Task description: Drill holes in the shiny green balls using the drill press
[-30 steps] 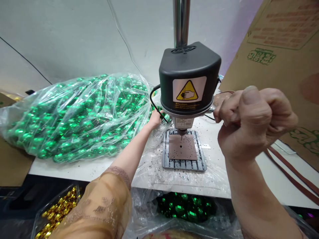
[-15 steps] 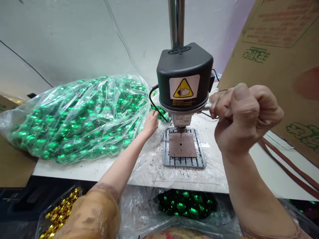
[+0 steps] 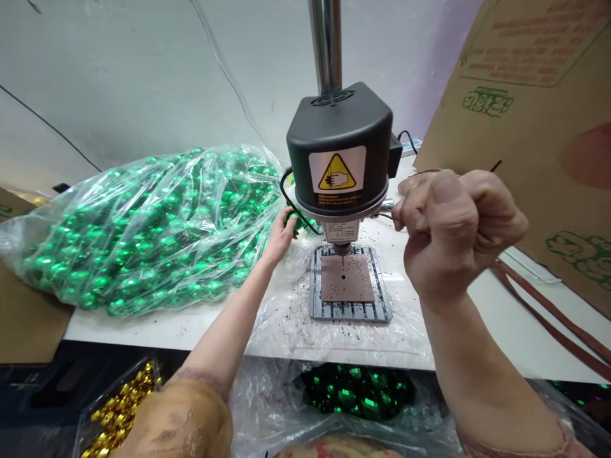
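Note:
A small bench drill press [image 3: 340,146] with a black motor housing stands in front of me. Under its chuck, a brown square board [image 3: 347,280] with a hole in it lies on the slotted metal base [image 3: 389,312]. My right hand [image 3: 458,235] is closed in a fist beside the housing, round the drill press's feed lever; a dark rod tip [image 3: 497,166] shows behind it, the grip mostly hidden. At the mouth of a clear bag of shiny green beads [image 3: 162,229], my left hand [image 3: 280,236] has its fingers curled on a green bead [image 3: 289,219].
Dark chips lie scattered over the white table [image 3: 119,329]. Clear plastic film covers its front edge, with more green beads [image 3: 358,391] below. Gold beads [image 3: 121,407] sit lower left. A cardboard box [image 3: 534,140] leans at right, near a brown strap [image 3: 548,312].
My left hand has shifted slightly, its fingers opening enough to show a green bead at them. The right fist stays beside the housing. The view has turned a little to the right.

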The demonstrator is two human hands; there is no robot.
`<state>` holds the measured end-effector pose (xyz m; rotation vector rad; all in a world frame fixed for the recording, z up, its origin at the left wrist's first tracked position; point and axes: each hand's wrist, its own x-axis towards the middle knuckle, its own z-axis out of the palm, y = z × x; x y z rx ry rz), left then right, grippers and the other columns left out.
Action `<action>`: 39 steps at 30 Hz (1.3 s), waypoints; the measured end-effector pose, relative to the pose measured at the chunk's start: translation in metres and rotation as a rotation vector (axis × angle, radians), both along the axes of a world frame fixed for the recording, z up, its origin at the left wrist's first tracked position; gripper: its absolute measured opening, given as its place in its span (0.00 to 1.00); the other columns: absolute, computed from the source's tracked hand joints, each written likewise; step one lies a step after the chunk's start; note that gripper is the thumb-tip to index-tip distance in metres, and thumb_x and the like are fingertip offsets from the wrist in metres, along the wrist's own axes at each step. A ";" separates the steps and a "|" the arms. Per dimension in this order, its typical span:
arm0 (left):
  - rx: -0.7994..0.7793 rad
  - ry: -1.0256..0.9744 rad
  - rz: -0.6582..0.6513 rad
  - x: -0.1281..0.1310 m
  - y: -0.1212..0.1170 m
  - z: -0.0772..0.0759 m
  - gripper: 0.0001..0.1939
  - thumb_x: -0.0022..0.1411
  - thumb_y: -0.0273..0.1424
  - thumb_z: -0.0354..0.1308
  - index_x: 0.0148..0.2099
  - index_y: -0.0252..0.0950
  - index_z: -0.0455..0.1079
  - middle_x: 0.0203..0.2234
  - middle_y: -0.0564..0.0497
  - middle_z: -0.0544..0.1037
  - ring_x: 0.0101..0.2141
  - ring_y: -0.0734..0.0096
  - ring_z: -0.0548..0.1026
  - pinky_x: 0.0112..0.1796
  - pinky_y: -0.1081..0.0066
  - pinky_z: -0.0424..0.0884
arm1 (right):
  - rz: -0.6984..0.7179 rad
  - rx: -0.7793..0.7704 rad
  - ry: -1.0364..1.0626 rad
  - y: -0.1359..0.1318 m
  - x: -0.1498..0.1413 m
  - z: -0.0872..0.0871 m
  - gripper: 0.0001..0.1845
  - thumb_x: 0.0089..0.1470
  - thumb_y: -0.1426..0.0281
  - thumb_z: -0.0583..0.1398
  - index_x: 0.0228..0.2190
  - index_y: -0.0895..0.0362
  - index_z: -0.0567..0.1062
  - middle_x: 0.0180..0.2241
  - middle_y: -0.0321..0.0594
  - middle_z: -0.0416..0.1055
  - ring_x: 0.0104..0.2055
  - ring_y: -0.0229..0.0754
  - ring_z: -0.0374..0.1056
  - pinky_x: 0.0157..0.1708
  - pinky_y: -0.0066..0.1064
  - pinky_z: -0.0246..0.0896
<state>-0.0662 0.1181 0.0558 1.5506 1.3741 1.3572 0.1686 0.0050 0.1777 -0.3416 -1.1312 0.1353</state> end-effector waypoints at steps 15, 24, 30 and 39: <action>-0.167 -0.042 -0.328 0.037 -0.115 -0.033 0.30 0.60 0.47 0.70 0.59 0.39 0.70 0.49 0.45 0.80 0.47 0.59 0.77 0.48 0.62 0.74 | 0.067 -0.122 0.033 -0.005 0.001 0.000 0.27 0.61 0.60 0.63 0.18 0.52 0.56 0.16 0.30 0.48 0.18 0.35 0.48 0.20 0.38 0.46; -0.040 0.149 -0.208 0.047 -0.108 -0.052 0.31 0.56 0.40 0.74 0.60 0.41 0.72 0.52 0.43 0.77 0.55 0.50 0.74 0.59 0.51 0.68 | 0.035 -0.126 0.010 -0.007 0.000 0.000 0.26 0.62 0.60 0.61 0.20 0.52 0.55 0.17 0.31 0.47 0.18 0.36 0.48 0.20 0.37 0.46; 0.007 0.127 -0.186 0.063 -0.109 -0.050 0.28 0.54 0.36 0.74 0.55 0.39 0.71 0.48 0.45 0.78 0.50 0.54 0.76 0.53 0.56 0.72 | 0.044 -0.108 -0.009 -0.007 0.001 0.000 0.25 0.63 0.62 0.61 0.21 0.52 0.55 0.17 0.31 0.48 0.18 0.36 0.49 0.20 0.36 0.46; 0.011 0.122 -0.176 0.072 -0.118 -0.044 0.26 0.53 0.32 0.74 0.52 0.39 0.69 0.45 0.48 0.79 0.46 0.58 0.78 0.49 0.58 0.75 | 0.061 -0.142 -0.014 -0.006 0.003 0.000 0.25 0.62 0.61 0.61 0.20 0.52 0.55 0.17 0.31 0.48 0.18 0.37 0.49 0.21 0.38 0.46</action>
